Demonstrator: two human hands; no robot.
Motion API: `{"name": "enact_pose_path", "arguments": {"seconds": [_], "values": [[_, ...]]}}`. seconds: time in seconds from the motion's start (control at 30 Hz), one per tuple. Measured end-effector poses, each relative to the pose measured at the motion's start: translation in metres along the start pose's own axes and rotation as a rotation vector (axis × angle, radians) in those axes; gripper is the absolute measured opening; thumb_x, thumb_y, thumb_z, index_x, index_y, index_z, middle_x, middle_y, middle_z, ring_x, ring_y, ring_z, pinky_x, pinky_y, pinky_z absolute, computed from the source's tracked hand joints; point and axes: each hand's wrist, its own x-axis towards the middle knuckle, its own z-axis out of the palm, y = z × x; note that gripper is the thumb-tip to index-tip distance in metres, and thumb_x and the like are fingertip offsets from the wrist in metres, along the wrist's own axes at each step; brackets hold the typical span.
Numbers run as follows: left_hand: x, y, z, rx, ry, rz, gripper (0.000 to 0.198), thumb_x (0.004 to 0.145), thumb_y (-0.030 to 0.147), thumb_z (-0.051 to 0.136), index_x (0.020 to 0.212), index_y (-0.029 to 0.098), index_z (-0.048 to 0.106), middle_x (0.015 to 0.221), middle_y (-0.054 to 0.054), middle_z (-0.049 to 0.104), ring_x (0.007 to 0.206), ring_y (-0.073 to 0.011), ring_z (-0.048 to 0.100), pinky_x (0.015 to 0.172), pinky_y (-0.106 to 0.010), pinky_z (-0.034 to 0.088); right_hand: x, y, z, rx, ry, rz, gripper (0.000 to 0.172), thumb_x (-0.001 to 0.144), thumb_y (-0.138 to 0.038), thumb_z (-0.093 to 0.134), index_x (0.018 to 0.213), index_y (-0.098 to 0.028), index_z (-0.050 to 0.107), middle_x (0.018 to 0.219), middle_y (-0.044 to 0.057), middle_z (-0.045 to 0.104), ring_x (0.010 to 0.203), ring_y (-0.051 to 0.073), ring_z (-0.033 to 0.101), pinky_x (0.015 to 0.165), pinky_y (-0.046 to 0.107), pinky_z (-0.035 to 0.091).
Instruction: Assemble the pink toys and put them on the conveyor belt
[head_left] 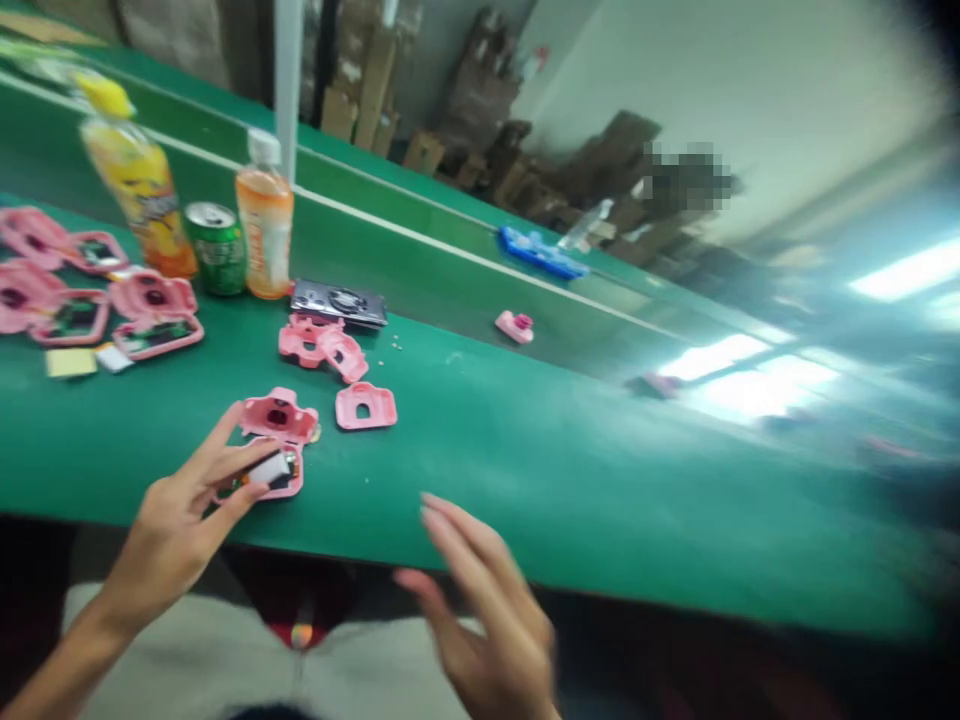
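Your left hand (169,520) pinches a white block (268,470) over an open pink case (281,418), left of the frame's centre.
Your right hand (491,600), thumb and fingers parted around nothing, is at bottom centre, well apart from the left. Loose pink shells (379,400) lie near the case; more opened cases (30,297) sit at far left, below bottles (268,225) and a green can (216,258).

I see a yellow-capped plastic bottle (140,190) | green metal can (217,252) beside it | white-capped plastic bottle of orange drink (265,225) | near it, a dark rectangular device (337,303) | farther off, a blue plastic tray (551,265) | brown cardboard boxes (424,153) behind
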Motion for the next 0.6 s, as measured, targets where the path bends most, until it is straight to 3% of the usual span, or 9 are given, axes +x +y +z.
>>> {"name": "enact_pose_path", "arguments": {"seconds": [0.07,0.1,0.17,0.27,0.4,0.5,0.6], "values": [[0.001,0.006,0.003,-0.08,-0.057,-0.001,0.073,0.075,0.034,0.086,0.142,0.031,0.059,0.145,-0.004,0.062,0.121,-0.027,0.069,0.101,-0.028,0.056,0.076,-0.015,0.037,0.125,-0.249,-0.344,0.042,0.099,-0.016,0.058,0.139,-0.027,0.056,0.129,0.01,0.066,0.115,0.024,0.067,0.095,0.037,0.059],[0.003,0.007,0.005,-0.128,-0.073,0.005,0.082,0.076,0.03,0.086,0.15,0.033,0.05,0.147,-0.005,0.061,0.121,-0.0265,0.069,0.1,-0.03,0.057,0.102,-0.022,0.052,0.163,-0.305,-0.458,0.036,0.1,-0.016,0.058,0.134,-0.024,0.06,0.129,0.01,0.066,0.118,0.023,0.065,0.097,0.036,0.058],[0.005,0.006,0.005,-0.187,-0.097,0.045,0.089,0.079,0.024,0.082,0.156,0.036,0.039,0.151,-0.007,0.057,0.116,-0.0245,0.07,0.1,-0.034,0.057,0.13,-0.027,0.07,0.221,-0.386,-0.552,0.021,0.102,-0.017,0.056,0.12,-0.019,0.065,0.123,0.009,0.069,0.114,0.02,0.065,0.096,0.033,0.057],[0.005,0.003,0.003,-0.14,-0.127,0.146,0.075,0.08,0.017,0.08,0.148,0.033,0.053,0.146,-0.007,0.062,0.112,-0.024,0.071,0.104,-0.035,0.054,0.133,-0.02,0.079,0.352,-0.415,-0.498,0.013,0.103,-0.019,0.054,0.104,-0.017,0.067,0.105,0.007,0.072,0.097,0.017,0.068,0.086,0.029,0.058],[0.002,0.002,-0.001,-0.036,-0.151,0.204,0.067,0.075,0.011,0.081,0.138,0.029,0.064,0.124,-0.007,0.075,0.112,-0.0277,0.072,0.108,-0.037,0.051,0.12,-0.011,0.08,0.566,-0.339,-0.35,0.008,0.097,-0.014,0.064,0.102,-0.019,0.067,0.101,0.004,0.072,0.093,0.014,0.069,0.084,0.025,0.057],[-0.001,-0.002,0.0,0.096,-0.136,0.31,0.059,0.078,0.009,0.077,0.133,0.029,0.068,0.123,-0.006,0.076,0.113,-0.0288,0.072,0.107,-0.038,0.053,0.116,-0.011,0.081,0.649,-0.333,-0.239,0.011,0.092,-0.011,0.07,0.099,-0.019,0.068,0.101,0.003,0.072,0.093,0.013,0.07,0.083,0.022,0.058],[-0.007,-0.01,0.002,0.223,-0.126,0.415,0.061,0.083,0.009,0.072,0.139,0.032,0.063,0.123,-0.004,0.076,0.108,-0.0271,0.075,0.101,-0.035,0.056,0.117,-0.013,0.079,0.628,-0.369,-0.24,0.016,0.092,-0.01,0.069,0.105,-0.019,0.069,0.108,0.004,0.073,0.098,0.014,0.07,0.087,0.022,0.059]]}}
